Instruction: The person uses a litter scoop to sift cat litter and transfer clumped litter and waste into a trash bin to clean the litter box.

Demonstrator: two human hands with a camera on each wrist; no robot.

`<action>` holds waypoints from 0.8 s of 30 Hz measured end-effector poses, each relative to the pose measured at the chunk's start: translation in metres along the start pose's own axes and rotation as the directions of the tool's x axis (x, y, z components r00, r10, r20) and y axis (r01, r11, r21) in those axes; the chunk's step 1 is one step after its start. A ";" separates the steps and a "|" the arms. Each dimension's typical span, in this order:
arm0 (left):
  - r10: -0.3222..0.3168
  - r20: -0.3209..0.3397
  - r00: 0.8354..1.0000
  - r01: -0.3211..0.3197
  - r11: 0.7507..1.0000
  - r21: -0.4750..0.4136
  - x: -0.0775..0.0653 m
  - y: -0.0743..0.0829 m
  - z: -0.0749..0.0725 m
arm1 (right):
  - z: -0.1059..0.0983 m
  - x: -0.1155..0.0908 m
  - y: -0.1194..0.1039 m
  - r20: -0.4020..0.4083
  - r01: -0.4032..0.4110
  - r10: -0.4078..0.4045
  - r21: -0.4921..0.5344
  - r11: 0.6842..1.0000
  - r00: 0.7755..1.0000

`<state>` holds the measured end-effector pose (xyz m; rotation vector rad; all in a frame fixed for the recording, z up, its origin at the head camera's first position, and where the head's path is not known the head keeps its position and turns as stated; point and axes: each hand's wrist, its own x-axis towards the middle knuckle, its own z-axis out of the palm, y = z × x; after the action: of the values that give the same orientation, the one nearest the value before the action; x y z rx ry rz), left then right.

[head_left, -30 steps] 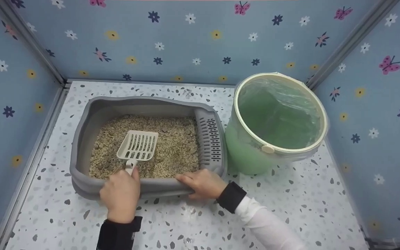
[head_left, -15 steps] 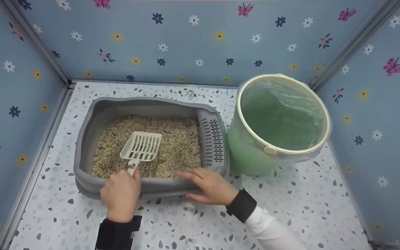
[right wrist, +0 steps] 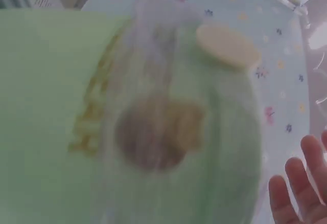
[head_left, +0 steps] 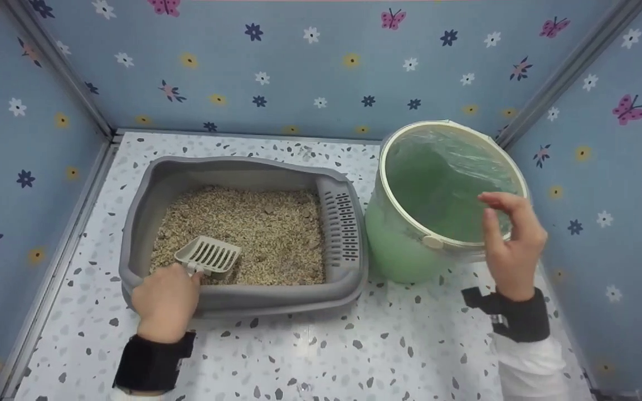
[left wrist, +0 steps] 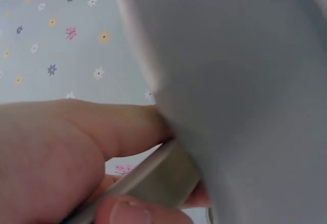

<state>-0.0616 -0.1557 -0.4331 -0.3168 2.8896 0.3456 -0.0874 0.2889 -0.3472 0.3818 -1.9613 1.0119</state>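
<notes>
A beige slotted litter scoop (head_left: 209, 255) is gripped by its handle in my left hand (head_left: 166, 303), at the front left of a grey litter box (head_left: 282, 301). The scoop's head is over tan granular litter (head_left: 265, 223) inside the box. Up close in the left wrist view, the fingers curl round the scoop handle (left wrist: 158, 178) beside the blurred grey box wall (left wrist: 240, 81). In the head view my right hand (head_left: 516, 245) appears over the front right rim of a green bin (head_left: 404, 256), holding nothing. Several of its fingers (right wrist: 301, 188) look extended in the right wrist view.
The bin has a cream rim (head_left: 404, 214) and a clear plastic liner (head_left: 471, 147). A slotted grey step (head_left: 343, 228) forms the box's right end, close to the bin. Flower-patterned walls (head_left: 310, 61) enclose the speckled floor (head_left: 310, 351) at the back and sides.
My right hand has left the litter box's front rim and moved right and up to the bin. My left hand has drawn the scoop toward the front left and lowered it.
</notes>
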 end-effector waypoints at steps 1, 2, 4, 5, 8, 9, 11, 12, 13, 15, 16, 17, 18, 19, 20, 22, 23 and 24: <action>0.014 0.005 1.000 -0.014 1.000 0.020 0.001 -0.003 -0.003 | -0.006 0.002 0.011 -0.001 -0.047 0.047 -0.057 0.997 0.999; 0.027 0.015 1.000 -0.028 0.999 0.038 0.002 -0.005 -0.007 | -0.012 0.003 0.023 -0.007 -0.088 0.087 -0.111 0.990 0.996; 0.051 0.035 0.998 -0.054 0.997 0.063 0.005 -0.008 -0.013 | -0.021 0.004 0.047 -0.018 -0.176 0.176 -0.198 0.964 0.984; 0.057 0.044 0.997 -0.060 0.996 0.069 0.007 -0.009 -0.016 | -0.024 0.004 0.059 -0.019 -0.224 0.225 -0.220 0.950 0.974; 0.064 0.089 0.994 -0.071 0.994 0.085 0.013 -0.011 -0.024 | -0.030 0.004 0.082 -0.001 -0.389 0.400 -0.232 0.892 0.917; 0.061 0.112 0.992 -0.072 0.993 0.092 0.015 -0.011 -0.027 | -0.030 0.004 0.087 0.019 -0.447 0.464 -0.237 0.862 0.886; 0.053 0.157 0.986 -0.071 0.991 0.110 0.021 -0.010 -0.031 | -0.030 0.004 0.094 0.062 -0.559 0.586 -0.235 0.795 0.808; 0.051 0.176 0.983 -0.073 0.990 0.118 0.023 -0.009 -0.032 | -0.030 0.004 0.096 0.080 -0.610 0.639 -0.228 0.759 0.765; 0.049 0.190 0.980 -0.074 0.990 0.123 0.026 -0.009 -0.034 | -0.030 0.005 0.098 0.096 -0.655 0.684 -0.221 0.723 0.723; 0.050 0.212 0.976 -0.080 0.988 0.132 0.030 -0.010 -0.036 | -0.028 0.006 0.101 0.113 -0.720 0.747 -0.208 0.662 0.655; 0.054 0.214 0.975 -0.084 0.987 0.135 0.031 -0.009 -0.037 | -0.028 0.007 0.101 0.115 -0.740 0.766 -0.201 0.641 0.632; 0.060 0.214 0.975 -0.091 0.986 0.137 0.032 -0.010 -0.037 | -0.028 0.007 0.102 0.115 -0.752 0.777 -0.198 0.629 0.619; 0.068 0.211 0.975 -0.099 0.985 0.140 0.033 -0.010 -0.038 | -0.028 0.008 0.102 0.117 -0.757 0.781 -0.196 0.623 0.613; 0.079 0.204 0.976 -0.109 0.984 0.143 0.033 -0.010 -0.038 | -0.028 0.008 0.103 0.123 -0.758 0.783 -0.198 0.621 0.610; 0.091 0.195 0.977 -0.120 0.982 0.145 0.034 -0.010 -0.038 | -0.028 0.008 0.103 0.129 -0.756 0.782 -0.201 0.623 0.610; 0.113 0.181 0.977 -0.144 0.975 0.168 0.035 -0.010 -0.038 | -0.028 0.009 0.102 0.139 -0.750 0.777 -0.203 0.629 0.614; 0.125 0.172 0.977 -0.157 0.970 0.186 0.035 -0.010 -0.038 | -0.028 0.009 0.102 0.143 -0.748 0.774 -0.203 0.632 0.616; 0.138 0.160 0.978 -0.169 0.965 0.201 0.037 -0.010 -0.037 | -0.027 0.009 0.102 0.147 -0.745 0.772 -0.202 0.635 0.618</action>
<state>-0.1012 -0.1815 -0.4083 -0.0293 2.7801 0.0751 -0.1376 0.3742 -0.3838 -0.5108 -2.4386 1.3990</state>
